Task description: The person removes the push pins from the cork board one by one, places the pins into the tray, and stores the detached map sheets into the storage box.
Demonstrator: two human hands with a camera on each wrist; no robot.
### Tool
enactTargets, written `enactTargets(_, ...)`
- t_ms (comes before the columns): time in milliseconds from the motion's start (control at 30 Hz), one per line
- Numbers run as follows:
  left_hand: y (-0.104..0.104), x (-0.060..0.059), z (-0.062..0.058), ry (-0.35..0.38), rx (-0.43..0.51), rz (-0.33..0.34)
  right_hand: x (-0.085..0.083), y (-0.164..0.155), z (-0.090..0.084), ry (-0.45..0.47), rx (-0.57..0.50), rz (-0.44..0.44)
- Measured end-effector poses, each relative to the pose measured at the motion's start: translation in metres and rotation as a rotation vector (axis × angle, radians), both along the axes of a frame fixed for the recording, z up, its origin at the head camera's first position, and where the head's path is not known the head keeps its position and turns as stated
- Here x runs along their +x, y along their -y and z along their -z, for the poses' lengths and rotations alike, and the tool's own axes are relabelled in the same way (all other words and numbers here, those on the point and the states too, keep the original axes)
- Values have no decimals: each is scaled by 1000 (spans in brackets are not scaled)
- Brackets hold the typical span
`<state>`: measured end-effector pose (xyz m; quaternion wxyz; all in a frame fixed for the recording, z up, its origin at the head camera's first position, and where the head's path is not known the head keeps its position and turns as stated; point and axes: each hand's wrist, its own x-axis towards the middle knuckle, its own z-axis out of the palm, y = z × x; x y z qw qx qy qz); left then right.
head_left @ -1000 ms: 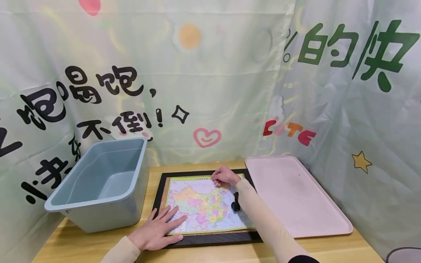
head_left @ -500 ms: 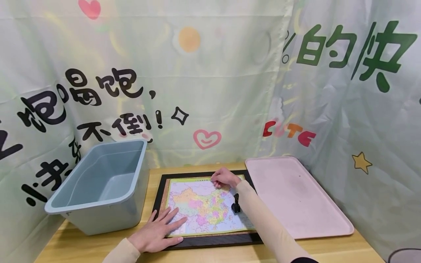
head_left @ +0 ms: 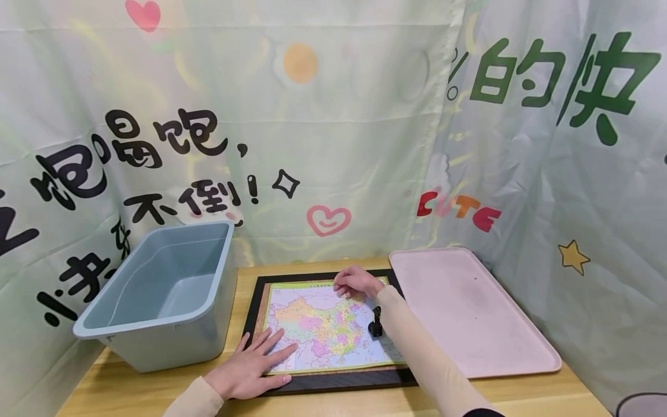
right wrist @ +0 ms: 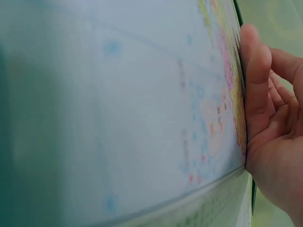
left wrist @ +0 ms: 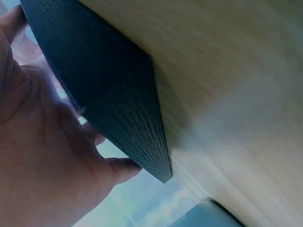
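A colourful map lies in a black frame on the wooden table. My left hand rests flat with spread fingers on the frame's near left corner; the left wrist view shows that corner beside the palm. My right hand reaches to the map's upper middle, its bent fingers touching the surface. In the right wrist view the thumb lies against the map, and the loosely curled fingers hold nothing that shows.
A grey-blue plastic bin stands left of the frame. A pink tray lies to its right. A small black object sits under my right forearm. Printed cloth hangs behind and on both sides.
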<state>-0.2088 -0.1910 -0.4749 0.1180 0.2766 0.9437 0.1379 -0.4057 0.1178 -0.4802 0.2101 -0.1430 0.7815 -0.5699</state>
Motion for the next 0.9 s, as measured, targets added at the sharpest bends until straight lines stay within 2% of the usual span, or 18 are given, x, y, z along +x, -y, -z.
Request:
enactTargets(367,0,-1,2,15,8,8,-1,-2,10,-37,-54,73)
enactTargets(600,1,-2,0,5,16,10,0,2,6,-68,-33,89)
enactTargets(900,2,-2,-1,15,20,11,6,2,-1,-34,-36,135)
